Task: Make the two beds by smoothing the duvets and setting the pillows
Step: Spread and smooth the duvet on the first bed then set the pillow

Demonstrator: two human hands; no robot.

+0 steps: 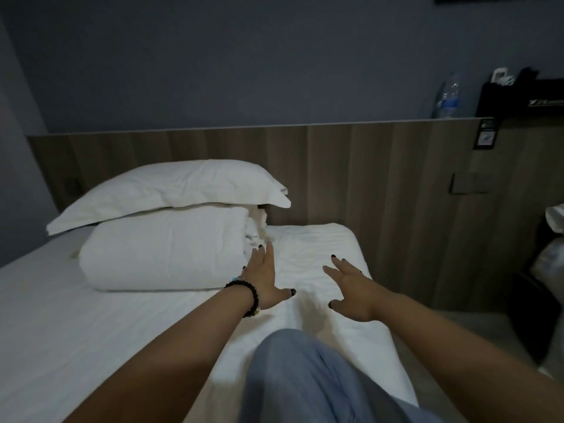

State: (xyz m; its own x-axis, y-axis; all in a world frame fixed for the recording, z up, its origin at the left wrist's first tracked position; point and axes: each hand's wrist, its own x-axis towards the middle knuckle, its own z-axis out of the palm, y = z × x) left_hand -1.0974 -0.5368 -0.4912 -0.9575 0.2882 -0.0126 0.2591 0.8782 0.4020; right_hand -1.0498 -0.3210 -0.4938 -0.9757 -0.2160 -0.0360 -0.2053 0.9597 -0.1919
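Head view showed the person kneeling on the white-sheeted bed (91, 325), one knee in blue trousers (299, 377) planted on the mattress. Both hands were spread flat with straight fingers, gripping nothing: the left hand (265, 280), with a black bead bracelet (248, 296) at the wrist, lay just beside the edge of the folded white duvet (164, 248), and the right hand (351, 293) hovered or pressed over the rumpled sheet near the bed's corner; I could not tell which. A plump white pillow (171, 190) sat on top of the duvet against the wooden headboard (366, 178). It looked like sheet-smoothing, early in the job. Next, I'd judge, the pillow needed lifting off so the duvet could be unfolded and spread.
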